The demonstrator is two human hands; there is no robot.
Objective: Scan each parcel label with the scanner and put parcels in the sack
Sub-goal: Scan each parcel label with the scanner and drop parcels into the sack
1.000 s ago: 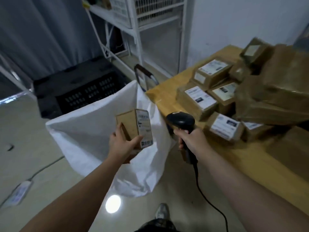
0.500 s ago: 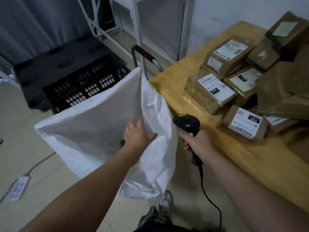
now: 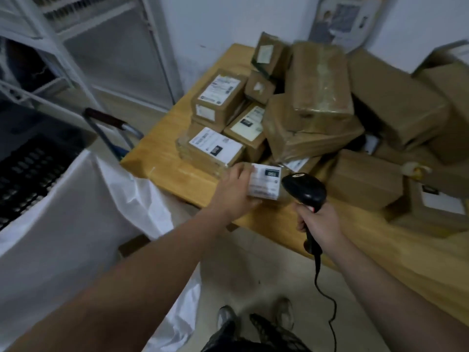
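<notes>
Head view, centre: I see the left hand (image 3: pixel 234 193) clasping a parcel (image 3: pixel 265 184) label-up, fingers (image 3: pixel 241 172) curled, for the scanner (image 3: pixel 304 190) the right hand (image 3: pixel 318 222) grips.

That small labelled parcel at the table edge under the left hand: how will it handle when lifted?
The small parcel looks like a rigid cardboard box, so it should keep its shape. The left hand spans its end, so probably light enough for one hand. Flat-sided, it is unlikely to roll.

Left hand (image 3: pixel 234 191) moved from sack (image 3: pixel 76 212) to parcel (image 3: pixel 265 184).
</notes>
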